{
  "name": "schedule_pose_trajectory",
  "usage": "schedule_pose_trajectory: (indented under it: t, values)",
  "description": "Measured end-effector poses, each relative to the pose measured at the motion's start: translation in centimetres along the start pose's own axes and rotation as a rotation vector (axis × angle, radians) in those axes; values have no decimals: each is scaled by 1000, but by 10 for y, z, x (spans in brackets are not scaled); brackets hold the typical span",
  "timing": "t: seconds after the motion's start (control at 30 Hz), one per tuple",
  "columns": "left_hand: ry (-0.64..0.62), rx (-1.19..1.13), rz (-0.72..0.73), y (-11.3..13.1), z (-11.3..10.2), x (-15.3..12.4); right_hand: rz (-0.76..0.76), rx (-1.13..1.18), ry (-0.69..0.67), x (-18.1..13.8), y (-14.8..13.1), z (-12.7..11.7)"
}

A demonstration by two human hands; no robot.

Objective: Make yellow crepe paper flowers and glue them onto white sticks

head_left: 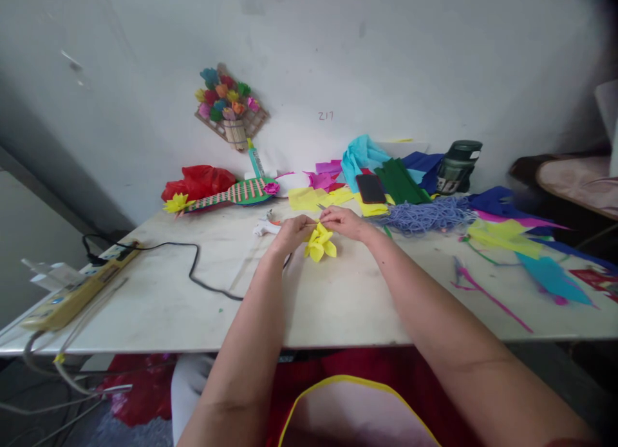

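Note:
A yellow paper flower hangs petals down just above the white table, between my two hands. My left hand is closed in a pinch at the flower's upper end, from the left. From the other side, my right hand pinches at the same end, its fingertips almost meeting the left ones. A thin pointed grey tip shows just beyond the right fingers; what it belongs to is hidden. Close to my left hand lies a white and orange tool resembling a hot glue gun, partly covered by that hand.
A power strip with a black cord lies at left. Behind are a green lute-shaped craft, a glue bottle, coloured paper, and a phone. Purple shredded strands and a dark bottle stand right.

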State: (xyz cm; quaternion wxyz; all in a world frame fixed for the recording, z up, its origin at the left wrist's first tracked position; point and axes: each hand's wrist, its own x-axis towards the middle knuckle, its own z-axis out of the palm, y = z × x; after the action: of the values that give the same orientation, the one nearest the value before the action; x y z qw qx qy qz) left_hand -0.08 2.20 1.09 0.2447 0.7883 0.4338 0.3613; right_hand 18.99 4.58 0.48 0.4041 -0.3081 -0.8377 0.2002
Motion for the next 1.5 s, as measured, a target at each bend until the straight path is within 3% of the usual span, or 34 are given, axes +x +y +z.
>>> schedule_pose_trajectory:
  t: [0.2, 0.57, 0.87, 1.5]
  values:
    - [2, -41, 9, -6, 2, 2, -24, -58, 10, 0, 1, -1]
    - [-79, -458, -174, -2, 3, 0, -68, -251, 22, 1, -12, -4]
    - [-32, -399, -149, -2, 2, -1, -119, -237, 19, 1, -12, -3]
    - [-127, -691, -279, -7, 2, -2, -71, -123, 4, 1, -13, -5]
